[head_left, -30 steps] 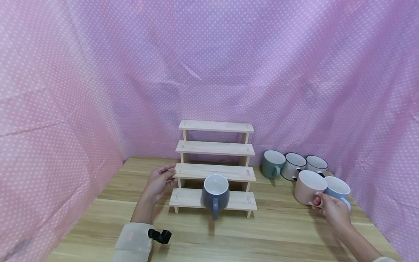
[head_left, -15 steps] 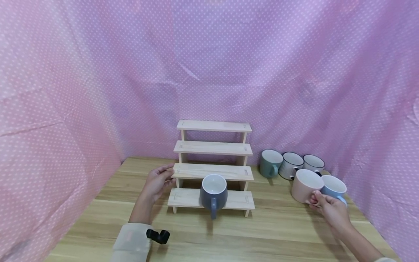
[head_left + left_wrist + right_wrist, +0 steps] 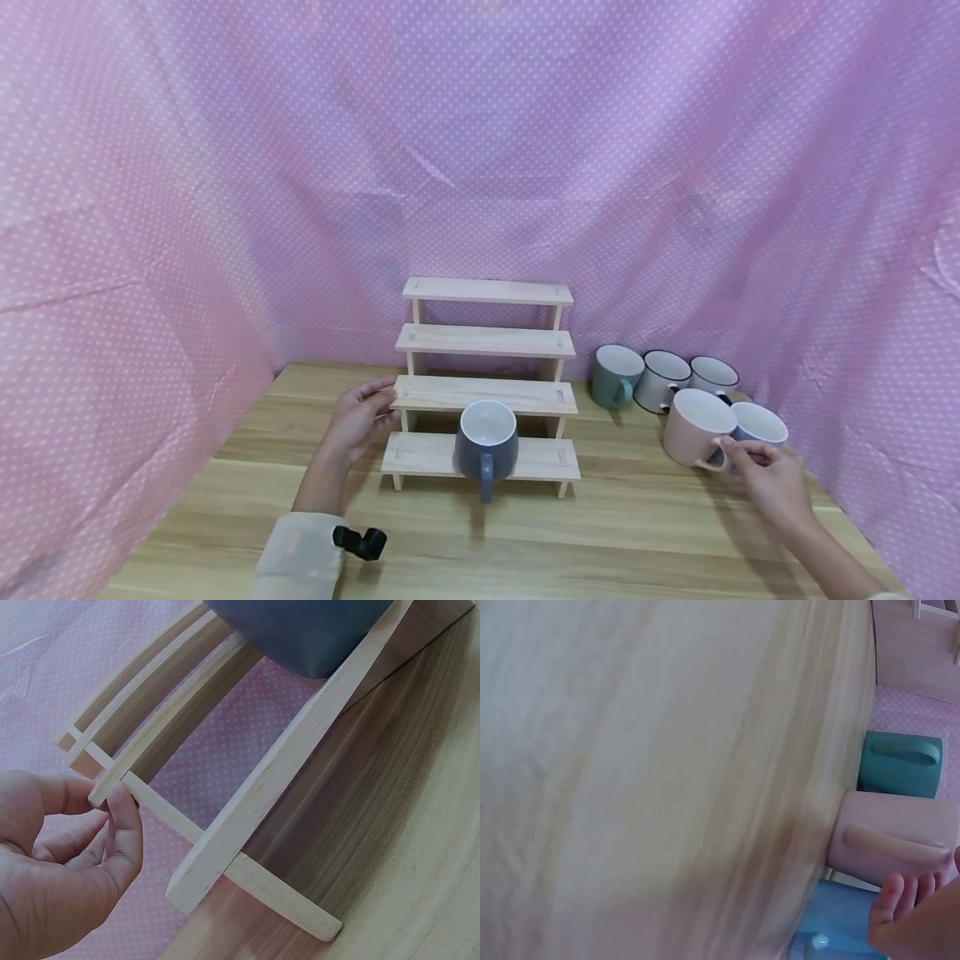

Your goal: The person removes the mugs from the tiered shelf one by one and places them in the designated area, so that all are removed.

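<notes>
In the head view, my left hand (image 3: pixel 362 419) pinches the left end of a board on a pale wooden stepped shelf (image 3: pixel 485 396); thumb and finger meet around that end in the left wrist view. A grey-blue mug (image 3: pixel 486 454) sits on the shelf's lowest step, handle toward me. On the right, a pink mug (image 3: pixel 697 429) stands upright on the table. My right hand (image 3: pixel 768 487) is beside its handle, thumb tip overlapping the top of it. The right wrist view shows the handle (image 3: pixel 892 845) almost whole, with my fingertips beside it.
A light blue mug (image 3: pixel 759 425) is right behind my right hand. Further back stand a green mug (image 3: pixel 615 379) and two white mugs with dark rims (image 3: pixel 662 383). Pink dotted cloth (image 3: pixel 480 150) hangs behind the wooden table (image 3: pixel 525 542).
My right hand's fingers have drawn back from the pink mug's handle, and its loop shows more. The mug stays in place. My left hand keeps its pinch. The head view has shifted slightly.
</notes>
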A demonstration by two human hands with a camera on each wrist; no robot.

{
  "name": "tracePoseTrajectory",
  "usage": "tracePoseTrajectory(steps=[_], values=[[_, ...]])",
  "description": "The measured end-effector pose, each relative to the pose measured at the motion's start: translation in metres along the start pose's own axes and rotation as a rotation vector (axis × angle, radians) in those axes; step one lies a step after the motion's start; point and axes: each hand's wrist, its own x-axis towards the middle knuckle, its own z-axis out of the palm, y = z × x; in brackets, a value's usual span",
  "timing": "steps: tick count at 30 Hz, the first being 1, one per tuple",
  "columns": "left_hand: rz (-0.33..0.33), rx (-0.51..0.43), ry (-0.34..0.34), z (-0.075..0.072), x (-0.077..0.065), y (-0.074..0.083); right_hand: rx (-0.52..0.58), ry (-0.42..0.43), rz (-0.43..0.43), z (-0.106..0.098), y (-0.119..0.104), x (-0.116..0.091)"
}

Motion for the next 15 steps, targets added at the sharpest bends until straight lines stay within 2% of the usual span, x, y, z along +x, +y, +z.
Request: tracePoseTrajectory(steps=[3,7,11,15], values=[[-0.002,0.000,-0.003,0.000,0.000,0.000,-0.118,0.068,-0.089,-0.003,-0.002,0.002],[-0.002,0.002,-0.010,-0.001,0.000,0.000,-0.205,0.122,-0.301,-0.003,-0.007,0.007],[0.000,0.001,-0.016,-0.001,-0.001,0.001,-0.219,0.126,-0.491,0.000,-0.017,0.010],[0.000,0.002,-0.018,0.000,-0.001,0.002,-0.194,0.114,-0.617,0.007,-0.031,0.011]])
